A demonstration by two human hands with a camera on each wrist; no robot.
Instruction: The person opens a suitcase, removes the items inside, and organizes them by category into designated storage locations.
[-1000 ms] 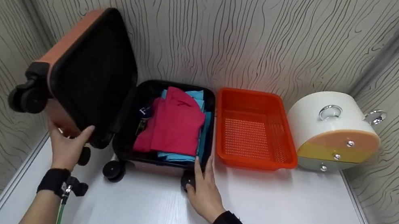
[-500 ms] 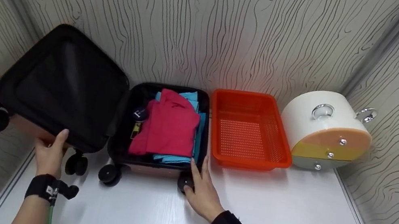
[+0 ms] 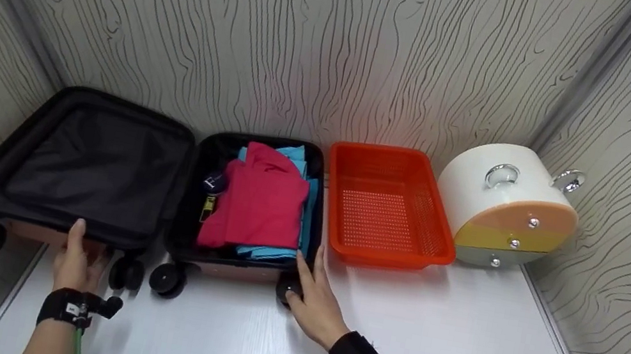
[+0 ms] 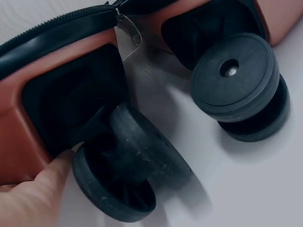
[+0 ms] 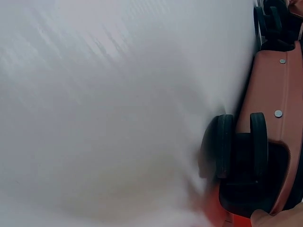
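Note:
In the head view a pink suitcase with black lining lies spread apart, its lid (image 3: 97, 164) on the left and its base (image 3: 246, 274) in the middle. My left hand (image 3: 76, 266) grips the lid's front edge, thumb on top, fingers beneath and partly hidden. My right hand (image 3: 317, 304) rests at the base's front right corner by a black wheel (image 3: 288, 290), fingers extended. Inside the base lie a folded pink cloth (image 3: 266, 201), blue cloth (image 3: 308, 211) and a small dark round item (image 3: 215, 183). The left wrist view shows black wheels (image 4: 234, 78) near the left hand (image 4: 35, 203).
An orange-red basket (image 3: 445, 256) stands right of the suitcase. Farther right is a white rounded box (image 3: 484, 158) with coloured drawers and silver handles. Wood-patterned panels (image 3: 313, 40) enclose the white table (image 3: 221, 342) at the back and sides.
The lid has swung down to the left from its raised tilt to lie nearly flat, my left hand moving lower with it. My right hand has stayed at the base's corner.

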